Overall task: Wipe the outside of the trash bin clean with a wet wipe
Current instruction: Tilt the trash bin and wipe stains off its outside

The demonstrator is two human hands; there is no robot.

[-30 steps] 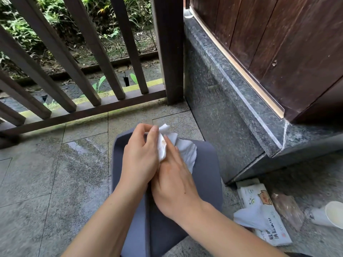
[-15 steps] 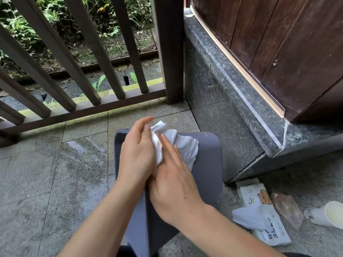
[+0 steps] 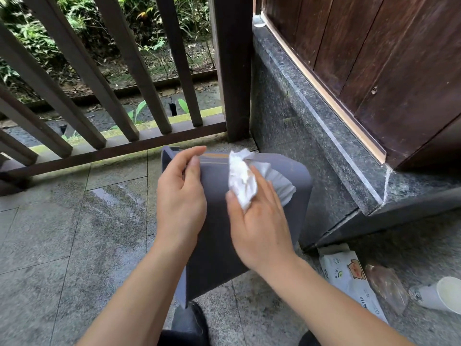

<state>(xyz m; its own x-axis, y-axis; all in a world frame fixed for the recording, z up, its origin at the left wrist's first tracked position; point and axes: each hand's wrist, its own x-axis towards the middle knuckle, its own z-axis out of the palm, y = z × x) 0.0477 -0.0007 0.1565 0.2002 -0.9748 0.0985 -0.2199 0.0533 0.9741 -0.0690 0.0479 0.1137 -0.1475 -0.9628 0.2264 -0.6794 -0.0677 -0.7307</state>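
A wooden railing (image 3: 99,96) runs across the upper left, with greenery behind it and a stone tile floor (image 3: 62,233) below. In the middle, the grey bin (image 3: 217,245) lies tipped on its side on the floor, one flat side facing up, its far end near the railing post. The left hand (image 3: 180,196) grips the bin's left edge, fingers curled over it and thumb on the upper face. Just to the right, the right hand (image 3: 259,221) lies on the upper face, holding a crumpled white wipe (image 3: 243,181) between thumb and fingers; the wipe touches the bin near its far right corner. Right of the bin rises a dark stone step (image 3: 311,121) under a brown wooden door (image 3: 386,58). At lower right a wipe pack (image 3: 349,275), a clear wrapper (image 3: 386,285) and a tipped paper cup (image 3: 441,293) lie on the floor.
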